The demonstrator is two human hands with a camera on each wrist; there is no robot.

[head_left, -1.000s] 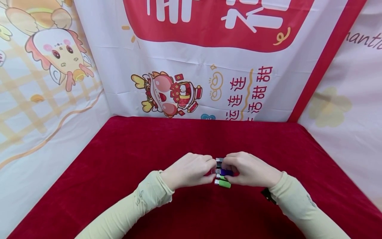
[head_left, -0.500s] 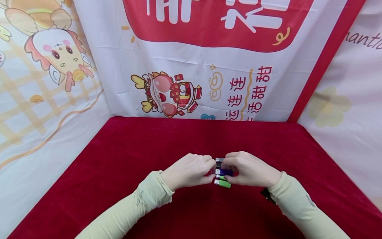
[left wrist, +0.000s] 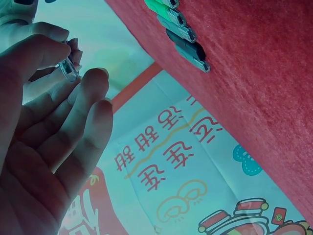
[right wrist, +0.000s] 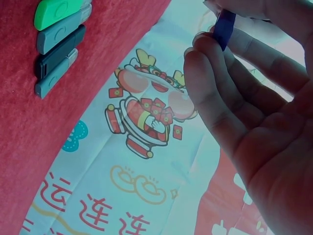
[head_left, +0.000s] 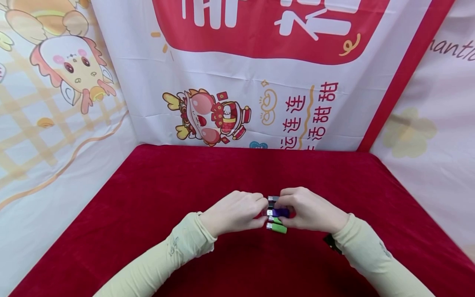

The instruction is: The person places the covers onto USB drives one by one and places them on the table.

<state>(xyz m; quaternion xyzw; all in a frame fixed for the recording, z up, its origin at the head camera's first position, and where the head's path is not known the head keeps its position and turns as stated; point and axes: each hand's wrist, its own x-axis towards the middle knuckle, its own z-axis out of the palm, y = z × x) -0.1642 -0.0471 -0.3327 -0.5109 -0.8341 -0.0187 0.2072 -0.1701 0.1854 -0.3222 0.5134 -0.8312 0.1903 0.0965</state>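
Note:
My right hand (head_left: pixel 309 208) pinches a purple USB flash drive (head_left: pixel 281 213) between thumb and fingers, with its metal plug pointing left. Facing it, my left hand (head_left: pixel 237 211) pinches a small clear piece (left wrist: pixel 68 69) that looks like a cap, held close to the plug. Both hands hover over a row of flash drives. In that row a green drive (head_left: pixel 279 228) lies nearest me, another green one (head_left: pixel 276 220) is partly covered by my right thumb, and a grey drive (head_left: pixel 272 199) is at the far end. A black drive (right wrist: pixel 59 51) lies between grey ones in the right wrist view.
A red velvet cloth (head_left: pixel 178 177) covers the table. Printed white curtains (head_left: pixel 148 82) close off the back and both sides. Near my right sleeve (head_left: pixel 365 247) a small black object (head_left: pixel 331 242) shows, partly hidden.
My right hand has risen very slightly, and the purple flash drive has turned a little in its fingers. The left hand and the row of drives stay in place.

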